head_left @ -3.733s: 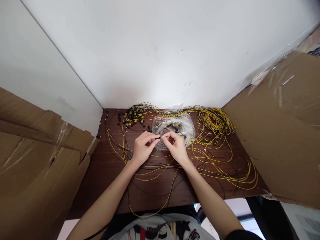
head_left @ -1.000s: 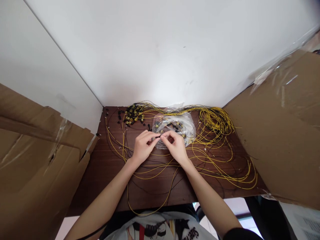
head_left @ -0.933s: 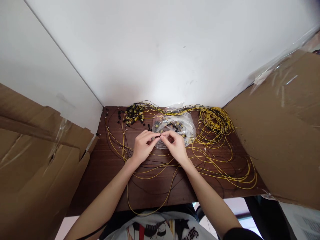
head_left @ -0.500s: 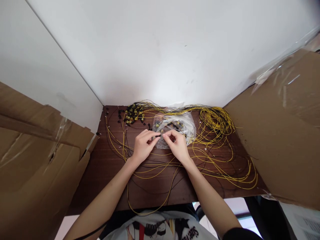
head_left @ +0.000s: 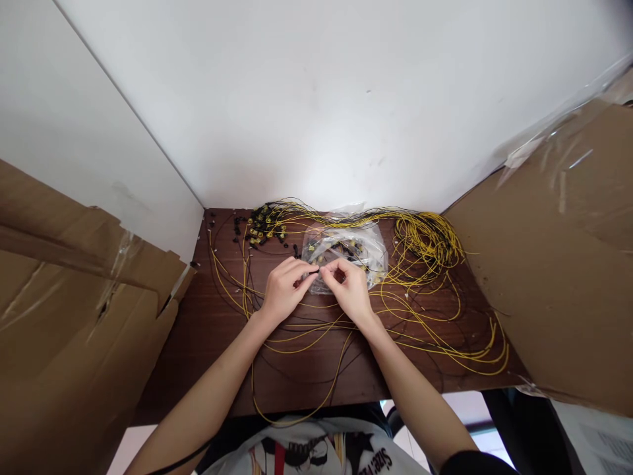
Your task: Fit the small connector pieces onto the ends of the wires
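My left hand (head_left: 287,285) is closed, with thumb and forefinger pinching a small black part (head_left: 312,271) too small to name exactly. Close on its right, my right hand (head_left: 348,285) pinches thumb against forefinger; whatever lies between those fingertips is hidden. Both sets of fingertips nearly meet over the near edge of a clear plastic bag (head_left: 373,247), which holds small yellow and black pieces. Yellow and black wires (head_left: 306,328) run across the wooden table below my wrists.
Black and yellow connector-like pieces (head_left: 267,224) lie clustered at the back left. A tangled bundle of yellow wires (head_left: 430,237) lies back right. Cardboard panels (head_left: 554,264) flank the table (head_left: 198,369), and a white wall (head_left: 316,119) rises behind it.
My fingertips have drawn slightly closer together, with the black part less exposed. The wires and bag look unmoved.
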Motion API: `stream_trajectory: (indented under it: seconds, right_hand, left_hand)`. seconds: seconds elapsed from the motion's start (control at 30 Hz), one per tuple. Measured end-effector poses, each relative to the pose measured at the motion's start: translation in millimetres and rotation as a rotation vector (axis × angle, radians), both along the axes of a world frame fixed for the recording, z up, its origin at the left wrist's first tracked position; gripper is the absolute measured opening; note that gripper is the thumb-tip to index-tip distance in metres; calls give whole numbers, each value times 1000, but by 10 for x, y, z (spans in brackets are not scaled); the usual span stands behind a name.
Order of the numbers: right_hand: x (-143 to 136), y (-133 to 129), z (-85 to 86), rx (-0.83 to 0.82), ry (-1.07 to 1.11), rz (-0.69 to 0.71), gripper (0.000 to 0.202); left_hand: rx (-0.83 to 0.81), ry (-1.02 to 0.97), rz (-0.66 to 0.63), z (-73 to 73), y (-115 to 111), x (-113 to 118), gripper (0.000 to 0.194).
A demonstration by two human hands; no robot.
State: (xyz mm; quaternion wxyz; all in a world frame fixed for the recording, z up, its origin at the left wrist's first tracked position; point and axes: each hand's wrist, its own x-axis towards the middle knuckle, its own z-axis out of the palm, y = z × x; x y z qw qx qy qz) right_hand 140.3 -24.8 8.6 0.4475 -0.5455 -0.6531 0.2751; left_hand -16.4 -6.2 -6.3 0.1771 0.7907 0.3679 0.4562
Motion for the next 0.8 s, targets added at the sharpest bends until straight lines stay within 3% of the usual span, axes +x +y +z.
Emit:
stream_trajectory:
  seconds: [0.53, 0.8]
  right_hand:
    - [43, 25, 3, -28, 28, -4, 20]
    - [-26, -5, -7, -14, 21, 41, 19]
  left_hand:
    - [-137, -110, 107, 57, 40, -12, 13]
    - [-244, -142, 59, 21, 14, 12, 14]
